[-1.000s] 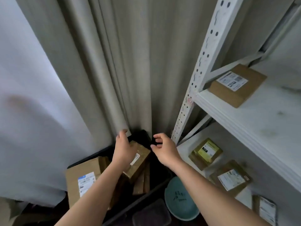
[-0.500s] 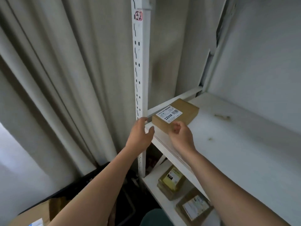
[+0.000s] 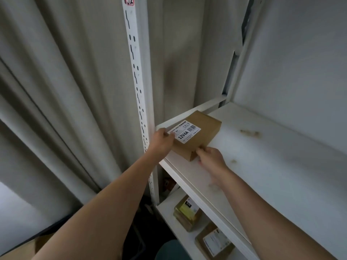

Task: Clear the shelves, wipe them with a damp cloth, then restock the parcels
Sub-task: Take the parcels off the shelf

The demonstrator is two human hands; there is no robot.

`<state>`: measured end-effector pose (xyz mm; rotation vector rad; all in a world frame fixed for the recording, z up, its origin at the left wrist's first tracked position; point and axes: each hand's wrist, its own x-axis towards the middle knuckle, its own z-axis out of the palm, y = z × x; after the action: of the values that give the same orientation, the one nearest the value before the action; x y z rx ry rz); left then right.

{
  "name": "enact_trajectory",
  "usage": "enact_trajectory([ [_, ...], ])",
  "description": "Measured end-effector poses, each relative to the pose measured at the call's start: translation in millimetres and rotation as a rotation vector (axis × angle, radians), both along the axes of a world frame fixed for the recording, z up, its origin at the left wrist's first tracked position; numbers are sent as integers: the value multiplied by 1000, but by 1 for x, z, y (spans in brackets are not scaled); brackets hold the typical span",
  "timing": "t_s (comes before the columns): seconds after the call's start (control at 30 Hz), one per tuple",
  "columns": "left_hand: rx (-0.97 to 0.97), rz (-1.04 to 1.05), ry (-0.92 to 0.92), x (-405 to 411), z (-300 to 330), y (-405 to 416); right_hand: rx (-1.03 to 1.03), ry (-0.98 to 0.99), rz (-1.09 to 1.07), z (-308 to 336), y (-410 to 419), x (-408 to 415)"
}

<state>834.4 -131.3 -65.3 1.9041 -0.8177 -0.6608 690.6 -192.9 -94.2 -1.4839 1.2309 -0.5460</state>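
Two hands close on a labelled parcel at the corner of a white storage shelf.

The left hand (image 3: 161, 140) grips the near-left end of the cardboard parcel (image 3: 198, 135), marked "12V4A", fingers curled onto its top edge; the right hand (image 3: 211, 156) pinches the near corner. The box sits flat on the upper shelf (image 3: 262, 166), just beside the slotted upright (image 3: 138, 81). A clean lift likely calls for raising both ends together, level, and drawing it clear of the upright. Two more parcels (image 3: 187, 212) lie on the shelf below.
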Motion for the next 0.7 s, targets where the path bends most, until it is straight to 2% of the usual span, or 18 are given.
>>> enact_trajectory([
  [0.17,-34,74,156,-3,-2,2,-45,21,-38,1,6,-5],
  [0.3,-83,114,283,-2,-3,12,-41,-46,-145,4,12,-12],
  [0.47,-124,95,322,-11,1,33,167,-296,-245,16,36,-24],
  [0.6,-101,51,329,-19,9,61,180,-363,-255,28,65,-40],
  [0.7,-67,-50,330,-22,14,90,138,-339,-221,30,94,-46],
])
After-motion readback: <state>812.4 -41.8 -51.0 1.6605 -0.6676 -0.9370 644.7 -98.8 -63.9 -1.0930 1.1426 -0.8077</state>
